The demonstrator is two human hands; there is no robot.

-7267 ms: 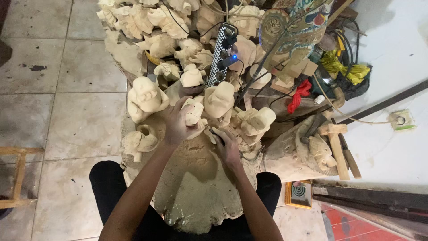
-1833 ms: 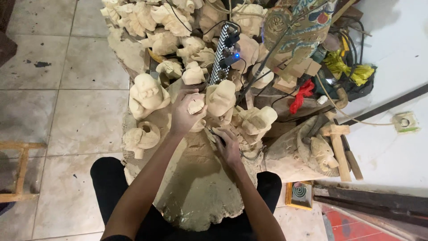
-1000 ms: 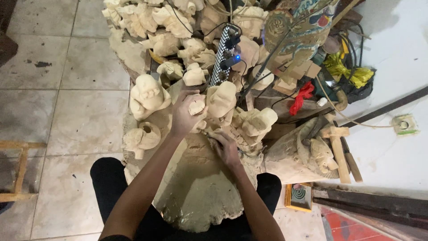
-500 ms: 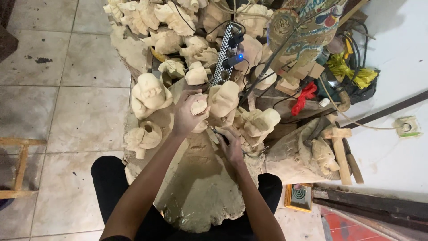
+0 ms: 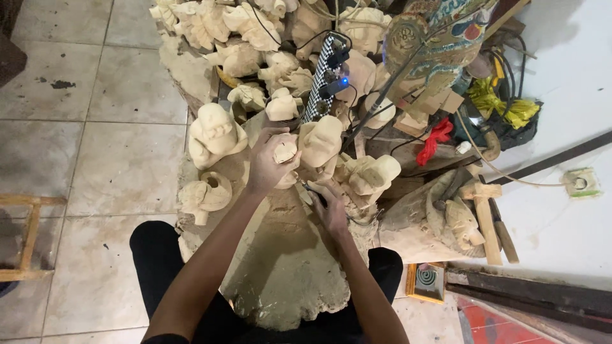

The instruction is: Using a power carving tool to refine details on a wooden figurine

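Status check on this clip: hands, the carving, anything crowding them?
Left hand grips small pale wood carving. Right hand holds thin tool just below it. Unfinished carved figures crowd close; power strip beyond.

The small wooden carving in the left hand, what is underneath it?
Under the small carving in the left hand lies a big pale slab. The right hand hides part of it.

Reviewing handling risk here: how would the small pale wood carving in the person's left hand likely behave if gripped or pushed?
The small carving looks rigid, probably light: the left hand holds it alone. Its rough, unfinished surface suggests little slipping. Its lumpy shape might tip if set down. The right hand works a slim tool beside it, so thin details may chip.
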